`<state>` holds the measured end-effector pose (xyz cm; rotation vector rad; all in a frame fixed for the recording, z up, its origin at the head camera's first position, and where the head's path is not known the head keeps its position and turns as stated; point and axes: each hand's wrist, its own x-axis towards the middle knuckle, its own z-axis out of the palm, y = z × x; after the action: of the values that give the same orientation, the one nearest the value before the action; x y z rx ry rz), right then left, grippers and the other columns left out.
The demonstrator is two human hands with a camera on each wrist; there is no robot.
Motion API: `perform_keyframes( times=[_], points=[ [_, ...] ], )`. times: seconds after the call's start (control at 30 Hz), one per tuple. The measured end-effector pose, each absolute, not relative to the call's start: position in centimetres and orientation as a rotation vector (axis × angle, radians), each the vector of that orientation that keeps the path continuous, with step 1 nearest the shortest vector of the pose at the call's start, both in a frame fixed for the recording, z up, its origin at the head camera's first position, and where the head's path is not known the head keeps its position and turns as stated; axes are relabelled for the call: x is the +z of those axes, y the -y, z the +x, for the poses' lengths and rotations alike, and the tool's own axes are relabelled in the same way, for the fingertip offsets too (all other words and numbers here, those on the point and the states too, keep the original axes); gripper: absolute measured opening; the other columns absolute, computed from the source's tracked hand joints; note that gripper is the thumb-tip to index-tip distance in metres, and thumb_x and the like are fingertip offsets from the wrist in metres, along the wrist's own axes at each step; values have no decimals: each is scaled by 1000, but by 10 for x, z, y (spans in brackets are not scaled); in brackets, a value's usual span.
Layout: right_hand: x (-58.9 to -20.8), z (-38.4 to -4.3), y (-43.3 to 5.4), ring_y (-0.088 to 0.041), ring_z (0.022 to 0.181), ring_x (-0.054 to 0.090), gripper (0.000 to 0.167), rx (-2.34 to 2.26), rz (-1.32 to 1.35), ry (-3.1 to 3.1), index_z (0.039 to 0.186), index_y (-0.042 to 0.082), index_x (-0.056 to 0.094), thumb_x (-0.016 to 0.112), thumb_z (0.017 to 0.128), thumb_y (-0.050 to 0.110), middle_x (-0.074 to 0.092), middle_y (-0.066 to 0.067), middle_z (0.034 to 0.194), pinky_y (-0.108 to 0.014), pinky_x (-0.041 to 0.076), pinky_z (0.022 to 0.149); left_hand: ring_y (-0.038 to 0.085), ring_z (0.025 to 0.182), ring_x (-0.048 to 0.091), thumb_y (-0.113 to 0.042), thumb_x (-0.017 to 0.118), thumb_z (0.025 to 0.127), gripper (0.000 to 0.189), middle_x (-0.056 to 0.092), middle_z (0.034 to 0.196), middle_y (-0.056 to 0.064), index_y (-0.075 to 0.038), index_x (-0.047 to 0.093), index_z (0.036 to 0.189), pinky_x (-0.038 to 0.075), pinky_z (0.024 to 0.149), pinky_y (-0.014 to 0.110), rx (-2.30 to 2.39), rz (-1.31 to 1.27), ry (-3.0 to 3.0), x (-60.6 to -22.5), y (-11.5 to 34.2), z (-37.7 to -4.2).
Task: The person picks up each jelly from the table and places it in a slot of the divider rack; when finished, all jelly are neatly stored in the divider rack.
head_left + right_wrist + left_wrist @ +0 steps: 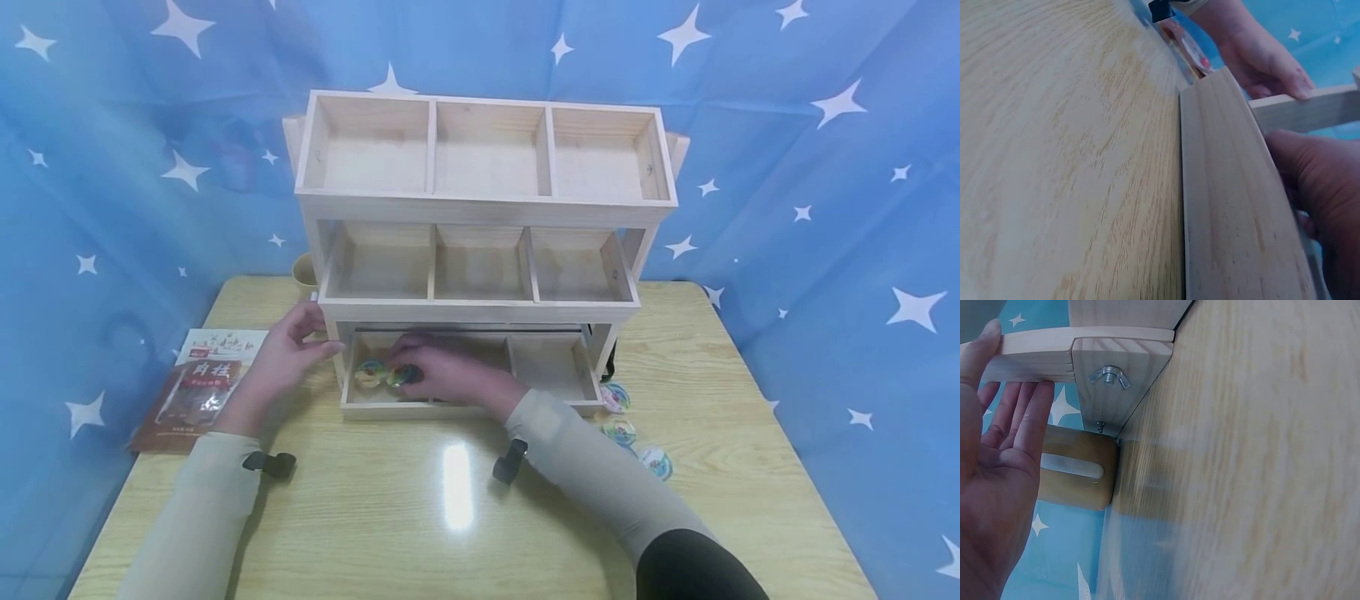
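A three-tier pale wooden shelf (pixel 487 312) has three compartments in each tier. My left hand (pixel 295 346) grips its left upright (pixel 1035 365), thumb on one side and fingers on the other. In the head view my right hand (pixel 438 371) reaches into the bottom tier's left compartment and pinches a small round pack with a colourful lid (pixel 405 376). Beside it in that compartment lies a similar round pack (pixel 370 373). The right wrist view shows the bottom tier's front board (pixel 1229 187) hiding most of the right fingers.
Several more colourful round packs (pixel 619 432) lie on the table (pixel 360 517) right of the shelf. A brown and white printed bag (pixel 191 400) lies at the left. Behind the shelf's left side stands a tan cup (pixel 303 271). A blue star-patterned curtain (pixel 825 208) surrounds the table.
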<state>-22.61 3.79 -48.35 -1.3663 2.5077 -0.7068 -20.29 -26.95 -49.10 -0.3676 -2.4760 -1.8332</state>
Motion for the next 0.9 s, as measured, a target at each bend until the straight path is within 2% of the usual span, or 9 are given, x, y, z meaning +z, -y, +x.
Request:
perform_keyframes(
  times=[0.27, 0.47, 0.6, 0.73, 0.9],
  points=[
    [-471, -216, -58, -14, 130, 61, 48, -804, -1365, -2509, 144, 11, 71, 84, 100, 24, 66, -2, 144, -25, 53, 113, 29, 126, 65, 0, 80, 98, 53, 67, 135, 26, -3, 56, 145, 60, 101, 19, -1847, -365, 2478, -488, 269, -200],
    [-457, -196, -106, -29, 141, 60, 51, -859, -1318, -2577, 144, 6, 70, 84, 98, 24, 65, -12, 151, -45, 51, 123, 29, 125, 66, 1, 79, 99, 53, 67, 134, 26, -2, 55, 145, 61, 101, 20, -1847, -388, 2475, -490, 269, -202],
    [-449, -180, -145, -31, 141, 60, 47, -921, -1257, -2609, 142, 8, 71, 83, 99, 24, 66, -13, 150, -54, 51, 122, 24, 124, 66, 0, 80, 99, 53, 67, 134, 25, -4, 56, 145, 61, 101, 20, -1846, -380, 2478, -489, 268, -202],
    [-449, -166, -188, -28, 131, 65, 45, -985, -1234, -2713, 137, 11, 74, 88, 95, 21, 70, -8, 140, -55, 57, 115, 20, 122, 66, 1, 80, 98, 54, 67, 135, 26, -4, 56, 146, 61, 100, 19, -1836, -359, 2479, -486, 268, -200],
    [-456, -149, -239, -25, 120, 67, 40, -1003, -1207, -2864, 127, 11, 78, 92, 89, 12, 72, -2, 127, -50, 61, 106, 22, 121, 67, 2, 80, 98, 55, 67, 133, 26, -2, 55, 147, 62, 98, 20, -1842, -358, 2479, -484, 266, -198]
  ],
)
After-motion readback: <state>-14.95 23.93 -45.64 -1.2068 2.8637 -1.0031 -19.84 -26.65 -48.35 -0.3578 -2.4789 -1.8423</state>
